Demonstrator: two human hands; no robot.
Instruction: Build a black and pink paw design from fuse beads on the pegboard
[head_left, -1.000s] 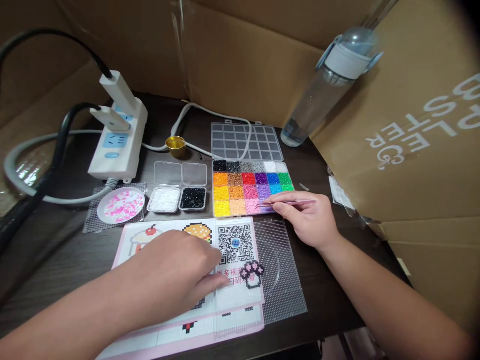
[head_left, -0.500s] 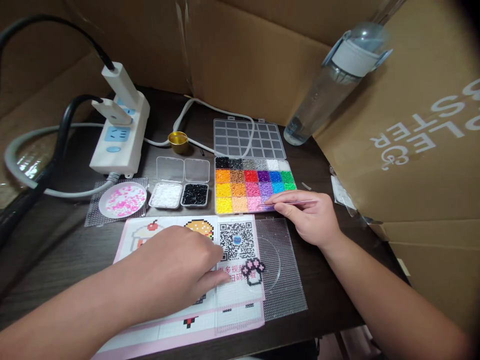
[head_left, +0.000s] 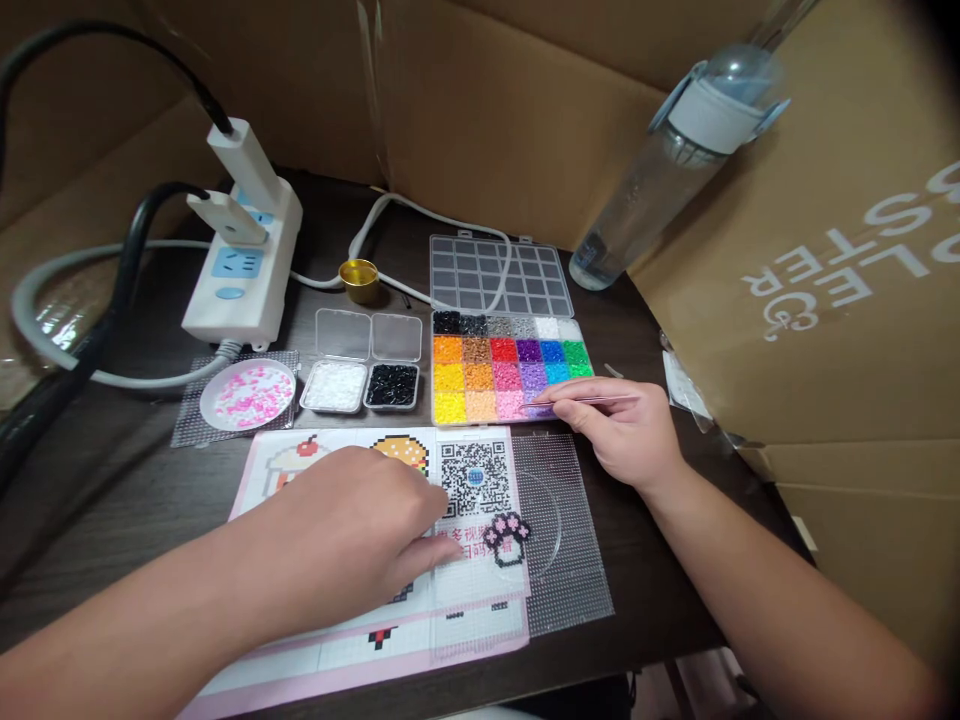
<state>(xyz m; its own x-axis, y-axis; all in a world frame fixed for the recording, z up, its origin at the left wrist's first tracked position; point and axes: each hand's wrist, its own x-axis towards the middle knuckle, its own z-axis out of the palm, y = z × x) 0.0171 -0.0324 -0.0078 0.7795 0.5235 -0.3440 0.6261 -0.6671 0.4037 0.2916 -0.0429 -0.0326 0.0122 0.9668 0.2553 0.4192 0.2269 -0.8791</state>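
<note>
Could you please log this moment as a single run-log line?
right hand: holds tweezers, tips at pink beads | left hand: over pattern sheet | bead box: lid open | bead paw: pink and black

A bottle (head_left: 645,205) stands beside printed cardboard (head_left: 817,190).

Left hand (head_left: 381,508), palm down, curled; right hand (head_left: 626,430), pinching

Cardboard (head_left: 825,390): "STER"; sheet (head_left: 345,440): "扫码", QR code (head_left: 475,478).
</note>
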